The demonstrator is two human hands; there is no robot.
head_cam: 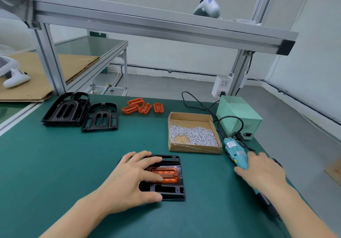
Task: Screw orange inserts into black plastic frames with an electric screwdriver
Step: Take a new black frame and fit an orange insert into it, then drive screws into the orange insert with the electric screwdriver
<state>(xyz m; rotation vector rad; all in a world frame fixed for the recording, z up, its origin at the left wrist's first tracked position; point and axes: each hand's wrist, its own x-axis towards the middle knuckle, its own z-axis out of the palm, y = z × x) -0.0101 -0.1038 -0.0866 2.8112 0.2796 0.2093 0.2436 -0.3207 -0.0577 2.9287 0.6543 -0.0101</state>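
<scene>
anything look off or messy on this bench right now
Nothing is spilled or broken. The spare orange inserts lie loosely at mixed angles, and the black frames overlap unevenly. Screws stay inside their cardboard box. The insert under the left hand looks seated squarely.

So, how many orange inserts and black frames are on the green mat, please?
Translucent orange plastic inserts: 5, four loose, one seated in the near frame
Black plastic frames: at least 3, near frame, single, stack
Total: at least 8

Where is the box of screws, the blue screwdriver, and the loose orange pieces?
box of screws (195, 148), head view, front cardboard wall
blue screwdriver (235, 152), head view, labelled body
loose orange pieces (144, 108), head view, middle piece
</scene>
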